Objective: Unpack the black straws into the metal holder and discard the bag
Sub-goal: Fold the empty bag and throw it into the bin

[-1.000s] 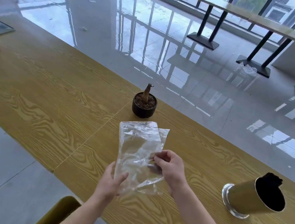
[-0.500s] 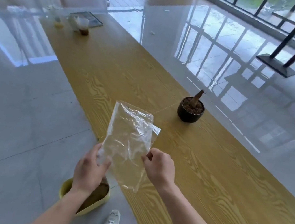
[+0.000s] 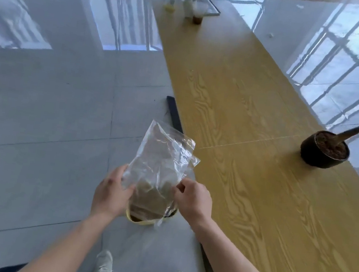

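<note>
Empty clear plastic bag (image 3: 161,156) held upright over a yellow bin (image 3: 138,221) that stands on the floor beside the desk (image 3: 254,135). The left hand (image 3: 109,194) grips the bag's lower left edge with curled fingers, and the right hand (image 3: 193,201) pinches its right edge. This hold appears to steady the bag above the bin's mouth for discarding. The metal holder and black straws are out of view.

One head-worn camera looks forward and steeply down, close above the left hand (image 3: 111,192) and right hand (image 3: 194,201), along the bench (image 3: 253,146).
</note>
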{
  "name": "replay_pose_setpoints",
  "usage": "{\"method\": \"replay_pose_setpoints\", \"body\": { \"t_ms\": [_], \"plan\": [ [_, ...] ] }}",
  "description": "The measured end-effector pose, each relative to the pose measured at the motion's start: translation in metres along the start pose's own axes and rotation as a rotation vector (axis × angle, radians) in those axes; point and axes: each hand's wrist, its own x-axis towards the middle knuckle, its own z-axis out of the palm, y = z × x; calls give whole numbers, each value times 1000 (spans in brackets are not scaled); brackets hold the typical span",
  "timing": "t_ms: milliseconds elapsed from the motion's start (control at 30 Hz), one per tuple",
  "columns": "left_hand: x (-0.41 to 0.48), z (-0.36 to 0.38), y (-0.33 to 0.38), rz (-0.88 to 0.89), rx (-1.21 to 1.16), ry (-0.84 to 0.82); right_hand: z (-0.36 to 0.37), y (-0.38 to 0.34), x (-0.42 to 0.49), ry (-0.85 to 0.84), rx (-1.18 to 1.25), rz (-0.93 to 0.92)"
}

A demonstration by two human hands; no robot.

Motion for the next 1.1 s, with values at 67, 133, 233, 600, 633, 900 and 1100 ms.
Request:
{"method": "replay_pose_setpoints", "body": {
  "t_ms": [67,133,233,600,633,900,1100],
  "plan": [
    [11,1,-20,-15,27,-23,24,-8,5,-27,-23,-5],
    [24,6,-42,-14,79,-62,49,-14,9,-53,-45,16],
    [45,22,-76,11,169,-137,93,-15,18,-77,-86,62],
    [126,169,-181,268,453,-369,272,67,66,-243,-180,294],
    [133,186,-189,293,481,-380,287,78,72,-252,-187,312],
    [173,302,-251,468,749,-427,386,129,138,-410,-372,319],
    [182,359,-297,472,716,-572,439,152,186,-405,-461,304]
  ]
}}
